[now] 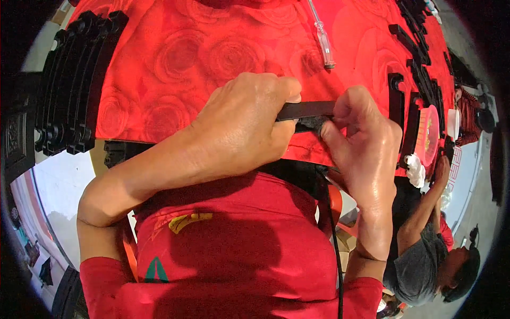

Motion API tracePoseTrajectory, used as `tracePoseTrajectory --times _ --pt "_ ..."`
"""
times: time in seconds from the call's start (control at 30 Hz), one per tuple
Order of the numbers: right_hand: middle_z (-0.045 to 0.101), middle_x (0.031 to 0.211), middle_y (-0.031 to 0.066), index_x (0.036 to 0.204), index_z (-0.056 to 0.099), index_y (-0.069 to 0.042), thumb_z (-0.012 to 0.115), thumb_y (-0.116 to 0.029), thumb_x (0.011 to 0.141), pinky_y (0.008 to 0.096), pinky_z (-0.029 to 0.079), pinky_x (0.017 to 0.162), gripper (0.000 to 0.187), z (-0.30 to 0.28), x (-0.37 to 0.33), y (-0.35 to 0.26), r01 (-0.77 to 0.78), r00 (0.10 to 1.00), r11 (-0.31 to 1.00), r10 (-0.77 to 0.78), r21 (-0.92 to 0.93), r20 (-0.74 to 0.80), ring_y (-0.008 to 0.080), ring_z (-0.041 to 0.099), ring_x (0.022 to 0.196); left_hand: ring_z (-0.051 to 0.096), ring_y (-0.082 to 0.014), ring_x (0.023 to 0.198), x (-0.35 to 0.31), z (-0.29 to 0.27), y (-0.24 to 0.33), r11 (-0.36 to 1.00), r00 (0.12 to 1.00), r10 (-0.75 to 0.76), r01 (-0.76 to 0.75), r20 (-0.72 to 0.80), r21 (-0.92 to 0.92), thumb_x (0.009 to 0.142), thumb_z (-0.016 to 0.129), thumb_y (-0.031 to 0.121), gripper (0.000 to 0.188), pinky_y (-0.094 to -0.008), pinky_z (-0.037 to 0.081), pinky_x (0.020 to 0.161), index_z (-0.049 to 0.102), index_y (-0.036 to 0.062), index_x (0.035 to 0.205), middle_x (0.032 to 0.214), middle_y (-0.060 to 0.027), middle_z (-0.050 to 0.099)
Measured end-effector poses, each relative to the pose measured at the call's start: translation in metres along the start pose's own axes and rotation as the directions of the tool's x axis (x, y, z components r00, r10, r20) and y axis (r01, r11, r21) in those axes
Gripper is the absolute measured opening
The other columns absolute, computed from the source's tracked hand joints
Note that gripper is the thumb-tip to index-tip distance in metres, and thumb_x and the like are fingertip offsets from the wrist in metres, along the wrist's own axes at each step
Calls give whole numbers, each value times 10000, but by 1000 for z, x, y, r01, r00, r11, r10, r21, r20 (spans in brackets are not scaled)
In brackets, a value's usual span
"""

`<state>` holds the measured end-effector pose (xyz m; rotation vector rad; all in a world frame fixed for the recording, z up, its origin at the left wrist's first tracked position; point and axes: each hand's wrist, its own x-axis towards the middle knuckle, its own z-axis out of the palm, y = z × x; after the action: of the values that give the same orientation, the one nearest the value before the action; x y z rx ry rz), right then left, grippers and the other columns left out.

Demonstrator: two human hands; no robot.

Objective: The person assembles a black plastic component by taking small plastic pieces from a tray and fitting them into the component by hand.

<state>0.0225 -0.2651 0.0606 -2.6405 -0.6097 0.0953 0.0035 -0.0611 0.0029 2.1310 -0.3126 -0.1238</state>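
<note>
Over the near edge of the table, both hands hold a black plastic strip [307, 110] between them. My left hand [247, 119] is closed around the strip's left part, back of the hand up. At its other end, my right hand [366, 139] pinches the strip between thumb and curled fingers. A darker black part [311, 124] shows just below the strip; I cannot tell whether it belongs to the same piece. Both ends are hidden by my fingers. Beyond my hands lies a screwdriver [325, 47] with a clear handle.
A red rose-patterned cloth [180, 53] covers the table. Several long black pieces [79, 80] are stacked at the left edge, and more black bars [396, 106] lie at right. Beside those are a pink basket [428, 133] and crumpled white material [415, 171]. A co-worker [419, 266] sits at right.
</note>
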Motion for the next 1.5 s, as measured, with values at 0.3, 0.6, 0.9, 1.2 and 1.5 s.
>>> tracePoseTrajectory --times 0.3,0.6,0.9,1.2,1.5 --pt "632 759 32 999 585 -20 751 139 790 255 523 645 311 5 -9 12 -114 988 868 150 483 -37 53 608 726 658 -371 730 0 -9 7 997 994 -26 33 108 -68 850 658 61 163 -439 481 642 620 -17 989 781 -202 615" --pt "639 734 38 967 585 -12 750 147 772 257 530 662 301 -2 0 9 -199 979 868 194 455 58 63 632 730 650 -384 722 0 -10 -2 995 992 34 -22 123 -98 850 664 53 177 -438 476 630 620 -20 1006 782 -208 603" --pt "628 808 -24 966 589 -24 709 175 769 201 492 648 305 0 -3 0 -174 981 902 193 396 -10 24 620 755 645 -391 696 -1 -6 0 996 995 27 -20 91 -83 851 659 44 147 -436 469 612 608 -27 969 763 -212 596" --pt "602 707 77 898 544 1 727 119 727 292 522 623 277 -9 6 -16 -99 995 995 99 -9 13 106 649 676 650 -395 693 -2 -4 4 999 998 11 -8 66 -40 843 634 24 125 -443 468 603 588 -18 952 748 -220 589" --pt "642 748 198 967 547 -35 776 30 771 472 539 643 308 -2 -1 -4 -54 998 997 53 53 18 430 692 749 655 -403 709 -1 -5 4 998 995 -35 39 94 -41 843 636 30 144 -443 476 618 588 -13 971 745 -208 597"
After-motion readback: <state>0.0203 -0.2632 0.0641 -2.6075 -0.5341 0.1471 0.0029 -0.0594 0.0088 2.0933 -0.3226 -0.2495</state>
